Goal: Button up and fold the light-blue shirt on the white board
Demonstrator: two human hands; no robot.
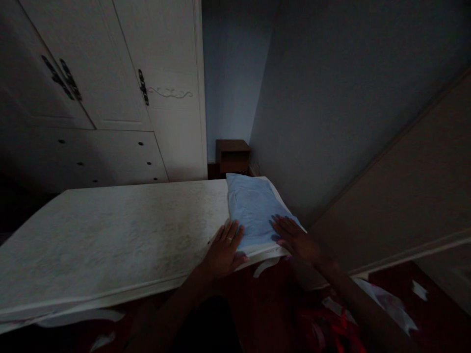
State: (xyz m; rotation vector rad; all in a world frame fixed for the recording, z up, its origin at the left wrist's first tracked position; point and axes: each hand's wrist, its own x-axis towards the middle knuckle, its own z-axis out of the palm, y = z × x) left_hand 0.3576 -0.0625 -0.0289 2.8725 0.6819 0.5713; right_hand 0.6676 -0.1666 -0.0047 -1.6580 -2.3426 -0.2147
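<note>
A light blue pillow point(253, 201) lies flat across the right end of a stained white mattress point(140, 225). Fingers stretched out, my left hand point(224, 247) rests at the pillow's near left corner, partly over the mattress edge; a ring shows on one finger. On the near right corner of the pillow lies my right hand point(292, 235), open with the fingers spread. Neither hand grips anything. The parts of both corners under my palms are hidden.
Behind the mattress stand white wardrobe doors point(172, 122) and a small brown nightstand point(233, 154). A grey wall point(331, 98) runs close along the right. Red items point(331, 328) and a whitish plastic bag point(390, 304) lie on the dark red floor at lower right.
</note>
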